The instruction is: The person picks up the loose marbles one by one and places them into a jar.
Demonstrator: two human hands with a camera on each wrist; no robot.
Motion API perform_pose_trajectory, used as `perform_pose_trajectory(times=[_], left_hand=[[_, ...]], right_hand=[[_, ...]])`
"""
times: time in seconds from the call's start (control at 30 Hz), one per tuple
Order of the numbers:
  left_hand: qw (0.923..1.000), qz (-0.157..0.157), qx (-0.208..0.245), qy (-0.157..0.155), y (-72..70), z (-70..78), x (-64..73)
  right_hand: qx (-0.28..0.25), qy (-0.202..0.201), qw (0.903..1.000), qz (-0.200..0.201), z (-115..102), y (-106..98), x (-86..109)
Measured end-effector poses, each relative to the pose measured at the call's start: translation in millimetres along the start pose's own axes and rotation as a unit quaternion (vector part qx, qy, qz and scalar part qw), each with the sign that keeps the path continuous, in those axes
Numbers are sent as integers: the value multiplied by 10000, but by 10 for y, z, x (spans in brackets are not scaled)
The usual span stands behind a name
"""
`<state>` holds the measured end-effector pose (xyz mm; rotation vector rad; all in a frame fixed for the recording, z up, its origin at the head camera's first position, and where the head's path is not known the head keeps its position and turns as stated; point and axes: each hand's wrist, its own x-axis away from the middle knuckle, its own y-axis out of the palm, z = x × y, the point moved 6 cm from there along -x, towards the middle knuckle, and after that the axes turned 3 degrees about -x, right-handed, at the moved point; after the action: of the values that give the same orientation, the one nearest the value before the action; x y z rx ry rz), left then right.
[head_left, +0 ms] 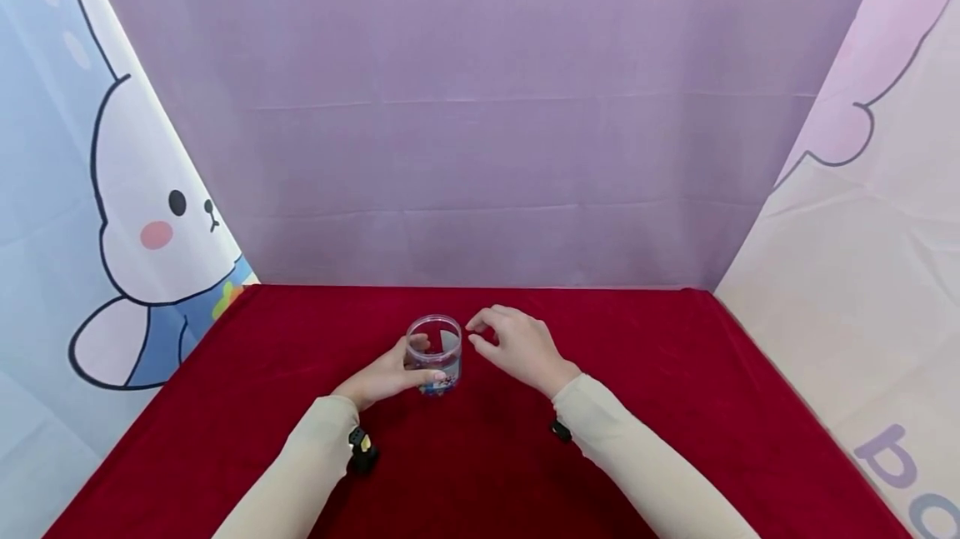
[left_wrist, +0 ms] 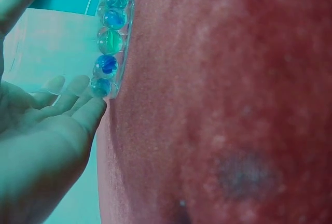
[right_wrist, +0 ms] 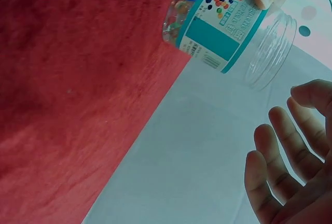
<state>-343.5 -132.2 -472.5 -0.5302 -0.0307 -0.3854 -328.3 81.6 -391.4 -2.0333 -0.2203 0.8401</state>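
A clear, wide-mouthed plastic jar (head_left: 448, 360) shows an open rim and no lid. Its teal and white label (right_wrist: 220, 24) faces the right wrist. Glass marbles (left_wrist: 110, 41), blue, green and clear, lie in a layer at the bottom of the jar. My left hand (head_left: 393, 374) grips the jar's side, with the thumb across the front and the fingers round the back. Just right of the rim, my right hand (head_left: 521, 346) hovers apart from it, fingers loosely bent and holding nothing. Whether the jar's base touches the cloth, I cannot tell.
Red velvety cloth (head_left: 660, 389) covers the table. A plain lilac curtain (head_left: 480, 122) hangs behind it. Printed cloths with a cartoon rabbit (head_left: 161, 214) on the left and pale shapes and letters (head_left: 888, 456) on the right flank the table.
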Motion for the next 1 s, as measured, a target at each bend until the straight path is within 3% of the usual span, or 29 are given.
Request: perform_pose_trajectory(times=[1.0], left_hand=[[9999,61,-74,43,-25,-5,21]], right_hand=[[-181,384,9990,-135,291,45,412]])
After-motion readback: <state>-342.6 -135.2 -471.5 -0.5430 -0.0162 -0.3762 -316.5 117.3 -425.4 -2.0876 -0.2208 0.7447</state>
